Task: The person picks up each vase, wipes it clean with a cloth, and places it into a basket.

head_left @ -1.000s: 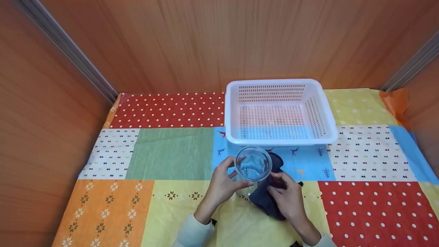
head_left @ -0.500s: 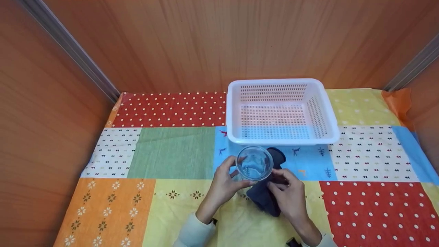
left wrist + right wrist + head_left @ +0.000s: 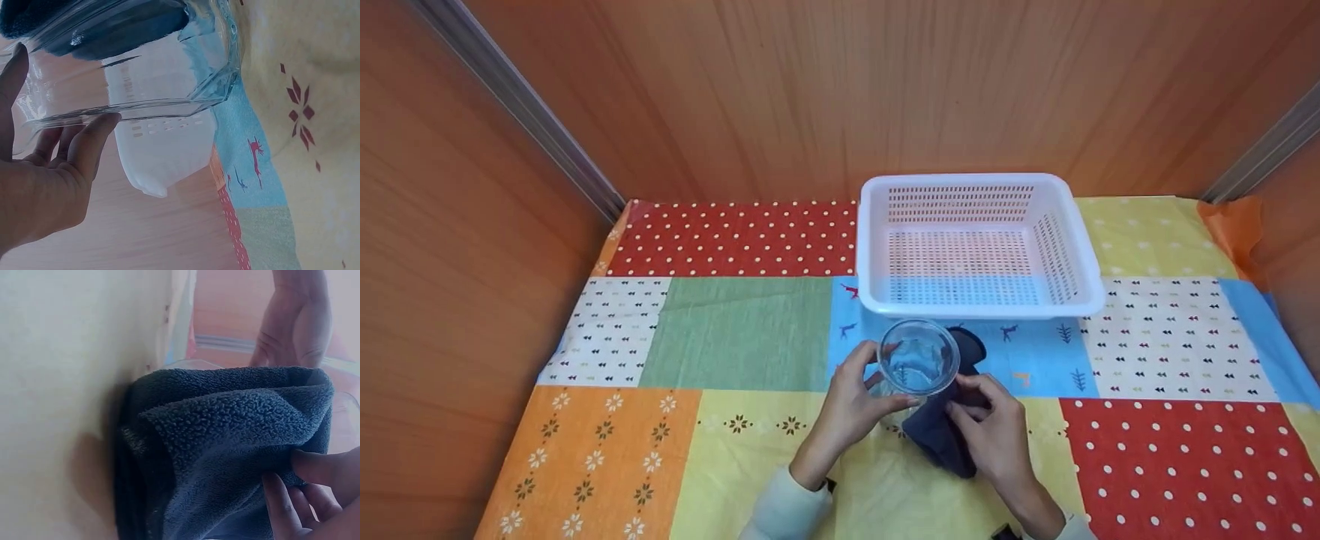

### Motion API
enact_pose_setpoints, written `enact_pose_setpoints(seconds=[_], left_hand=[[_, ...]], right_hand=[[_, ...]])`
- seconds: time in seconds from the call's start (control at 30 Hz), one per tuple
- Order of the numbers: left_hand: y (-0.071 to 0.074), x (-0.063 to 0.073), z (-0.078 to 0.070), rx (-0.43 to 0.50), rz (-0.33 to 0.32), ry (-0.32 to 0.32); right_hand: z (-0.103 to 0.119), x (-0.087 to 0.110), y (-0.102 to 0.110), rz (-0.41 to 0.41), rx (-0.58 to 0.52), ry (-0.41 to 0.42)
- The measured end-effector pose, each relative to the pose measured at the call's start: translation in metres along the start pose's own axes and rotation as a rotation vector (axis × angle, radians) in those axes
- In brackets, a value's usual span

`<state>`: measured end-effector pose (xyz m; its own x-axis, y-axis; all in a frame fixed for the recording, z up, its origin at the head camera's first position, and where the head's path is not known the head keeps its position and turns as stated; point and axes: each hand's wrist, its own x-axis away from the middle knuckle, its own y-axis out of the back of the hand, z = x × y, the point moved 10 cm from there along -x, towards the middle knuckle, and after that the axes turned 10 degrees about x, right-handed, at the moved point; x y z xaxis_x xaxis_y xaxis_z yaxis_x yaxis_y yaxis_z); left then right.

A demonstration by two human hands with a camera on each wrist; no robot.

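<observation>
A clear glass jar (image 3: 919,360) with a round rim and faceted sides stands in front of the basket. My left hand (image 3: 851,409) grips it from the left, thumb in front and fingers behind, near the rim. A dark navy terry cloth (image 3: 937,435) lies against the jar's right side and hangs down in folds. My right hand (image 3: 994,427) pinches the cloth between thumb and fingers, holding it to the glass. Through the glass (image 3: 157,73) in the left wrist view the cloth shows on the far side. In the right wrist view the cloth (image 3: 225,433) hides most of the jar.
A white perforated plastic basket (image 3: 982,309) sits just beyond the jar, with nothing inside. A patchwork-print tablecloth (image 3: 742,330) covers the table. Wooden panels (image 3: 810,97) rise at the back and on both sides.
Both hands keep hold of the jar and cloth. The cloth's far end and lower folds have shifted slightly against the glass. The head view has moved a little.
</observation>
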<state>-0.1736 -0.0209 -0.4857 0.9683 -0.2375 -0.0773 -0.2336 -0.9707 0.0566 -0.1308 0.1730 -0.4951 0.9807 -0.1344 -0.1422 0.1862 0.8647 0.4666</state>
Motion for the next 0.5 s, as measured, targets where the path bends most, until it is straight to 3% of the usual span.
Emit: enact_pose_setpoints(seconds=[0.27,0.5], left_hand=[[0.000,0.000,0.000,0.005,0.002,0.002],[0.000,0.001,0.001,-0.001,0.003,0.003]], right_hand=[[-0.012,0.002,-0.006,0.022,0.000,-0.058],[-0.009,0.002,-0.005,0.009,-0.006,-0.064]])
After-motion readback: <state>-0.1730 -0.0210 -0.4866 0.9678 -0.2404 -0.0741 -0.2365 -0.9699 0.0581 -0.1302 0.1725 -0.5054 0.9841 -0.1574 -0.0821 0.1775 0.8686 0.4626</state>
